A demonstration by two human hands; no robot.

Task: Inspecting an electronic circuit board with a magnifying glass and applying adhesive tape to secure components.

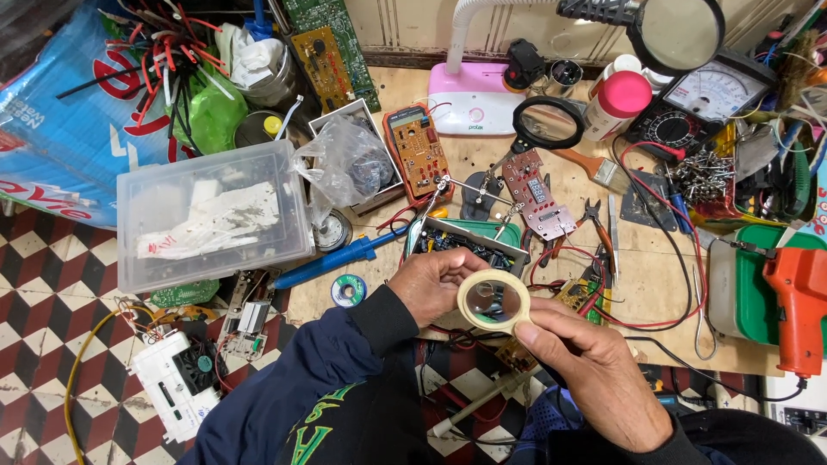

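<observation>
Right now both hands meet just below the centre of the frame over the edge of the wooden bench [655, 284]. My left hand [435, 284] has its fingers curled round the far side of a roll of pale tape [493, 301], and my right hand [586, 366] pinches the roll's near rim between thumb and fingers, so the roll stands on edge and I see through its hole.

Just behind the roll sits a green tray [469, 245] of parts, and above that a small reddish circuit board [538, 194] clamped in a stand. At upper left a blue printed bag [60, 129] with red and white lettering slumps beside a clear plastic box [211, 215] holding white paper packets. A crumpled clear bag [349, 159] lies next to the box. At upper centre a white bottle with a pink cap [616, 103] stands near a black meter [706, 99] with a white dial. An orange tool [801, 301] rests at the right edge.
</observation>
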